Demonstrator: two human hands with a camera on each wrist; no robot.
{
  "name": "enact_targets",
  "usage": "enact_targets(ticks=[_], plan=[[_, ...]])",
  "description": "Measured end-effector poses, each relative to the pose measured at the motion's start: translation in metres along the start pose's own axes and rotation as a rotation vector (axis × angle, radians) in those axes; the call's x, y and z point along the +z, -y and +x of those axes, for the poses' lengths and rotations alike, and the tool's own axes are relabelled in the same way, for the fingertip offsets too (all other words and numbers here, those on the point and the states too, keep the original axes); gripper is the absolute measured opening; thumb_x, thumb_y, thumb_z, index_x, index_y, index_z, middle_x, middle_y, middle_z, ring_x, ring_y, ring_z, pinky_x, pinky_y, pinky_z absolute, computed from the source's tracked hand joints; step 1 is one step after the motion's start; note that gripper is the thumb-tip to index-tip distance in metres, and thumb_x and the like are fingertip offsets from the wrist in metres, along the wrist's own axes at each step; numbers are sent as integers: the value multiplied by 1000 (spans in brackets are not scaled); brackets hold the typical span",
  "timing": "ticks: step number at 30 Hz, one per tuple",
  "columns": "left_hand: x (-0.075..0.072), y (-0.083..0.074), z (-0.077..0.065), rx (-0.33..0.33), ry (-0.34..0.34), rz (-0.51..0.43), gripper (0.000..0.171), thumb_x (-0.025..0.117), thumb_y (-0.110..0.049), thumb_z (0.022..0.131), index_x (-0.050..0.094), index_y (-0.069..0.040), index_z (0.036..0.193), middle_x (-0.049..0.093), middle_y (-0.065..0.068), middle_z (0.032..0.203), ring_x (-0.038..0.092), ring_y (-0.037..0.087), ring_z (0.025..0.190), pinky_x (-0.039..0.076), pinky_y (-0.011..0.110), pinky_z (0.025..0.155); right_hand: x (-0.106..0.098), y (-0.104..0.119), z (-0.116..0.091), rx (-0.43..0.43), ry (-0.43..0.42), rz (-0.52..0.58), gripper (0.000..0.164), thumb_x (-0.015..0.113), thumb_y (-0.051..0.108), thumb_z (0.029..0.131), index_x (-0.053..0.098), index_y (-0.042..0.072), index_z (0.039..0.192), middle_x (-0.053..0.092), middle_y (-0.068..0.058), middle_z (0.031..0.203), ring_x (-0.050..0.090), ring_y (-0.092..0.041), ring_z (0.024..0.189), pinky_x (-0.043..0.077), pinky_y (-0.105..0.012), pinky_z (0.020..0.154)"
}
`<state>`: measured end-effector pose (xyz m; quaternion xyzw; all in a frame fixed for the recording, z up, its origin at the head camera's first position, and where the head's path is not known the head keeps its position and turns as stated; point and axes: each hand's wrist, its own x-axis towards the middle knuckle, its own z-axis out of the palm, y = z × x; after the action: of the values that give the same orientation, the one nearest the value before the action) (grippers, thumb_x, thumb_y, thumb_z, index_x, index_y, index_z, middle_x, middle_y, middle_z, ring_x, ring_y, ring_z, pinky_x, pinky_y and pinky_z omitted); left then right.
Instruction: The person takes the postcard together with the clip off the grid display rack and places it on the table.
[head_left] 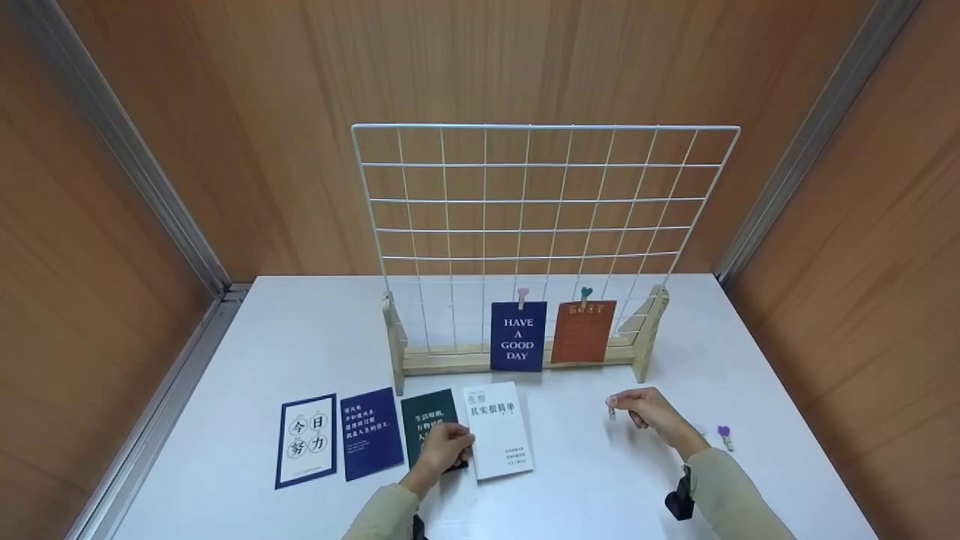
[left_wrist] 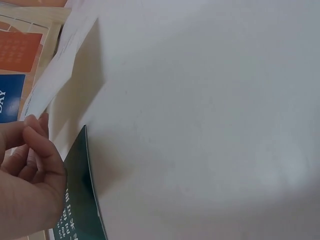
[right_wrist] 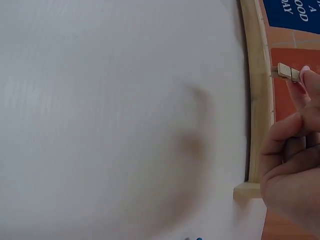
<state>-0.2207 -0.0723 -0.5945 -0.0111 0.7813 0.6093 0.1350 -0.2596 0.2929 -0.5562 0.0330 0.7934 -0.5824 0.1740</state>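
My left hand (head_left: 444,450) pinches the left edge of a white card (head_left: 499,431) with dark printed characters. That card is raised off the table and casts a shadow beside it in the left wrist view. Just under the same hand lies a dark green card (head_left: 427,416), partly covered by the fingers. To the right, my right hand (head_left: 658,414) holds a small wooden clothespin (right_wrist: 288,71) between thumb and fingertips, above the table. Its other fingers are curled in. The hands are well apart, with the white card nearer the left one.
Behind the hands, a white wire grid (head_left: 529,200) stands on a wooden base (head_left: 450,363). A navy card (head_left: 517,341) and an orange card (head_left: 583,334) hang clipped low on it. A blue card (head_left: 371,435) and a blue-bordered card (head_left: 306,442) lie left. A purple-heart clothespin (head_left: 724,436) lies right.
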Motion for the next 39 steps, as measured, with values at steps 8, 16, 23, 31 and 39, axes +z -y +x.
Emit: enact_targets(ticks=[8,16,23,31,39], plan=[[2,1,0,-8,-14,-5,14,56,-4,84,60,7,91,57,7,65,52,12,53,44,25,48,-20,-13,-6,92,-38,-54,36,62,26,81,62,-2,104,40,3,54,34,-8,46,29,-21,45],[3,0,-2,-25,-40,2,15,57,-3,83,60,8,92,57,7,66,52,11,52,44,24,48,-36,-29,-15,191,-93,-146,36,62,32,80,64,4,102,38,3,50,34,-10,45,25,-22,42],[4,0,-4,-19,-55,39,15,57,-4,83,62,7,92,58,6,66,53,11,53,44,24,49,-47,-41,-21,150,-68,-157,32,63,27,80,65,0,97,42,4,53,34,-7,45,28,-20,43],[4,1,-4,-23,-71,37,15,58,-5,83,62,6,92,58,6,67,53,11,53,44,24,49,-57,-50,-24,161,-43,-161,29,63,25,80,66,0,95,48,5,58,35,-6,47,30,-20,45],[4,3,-3,-13,-86,64,15,59,-5,82,62,6,92,58,6,69,54,12,54,45,25,50,-62,-58,-27,185,-38,-188,31,62,25,80,65,-1,96,43,6,52,34,-6,45,29,-19,43]])
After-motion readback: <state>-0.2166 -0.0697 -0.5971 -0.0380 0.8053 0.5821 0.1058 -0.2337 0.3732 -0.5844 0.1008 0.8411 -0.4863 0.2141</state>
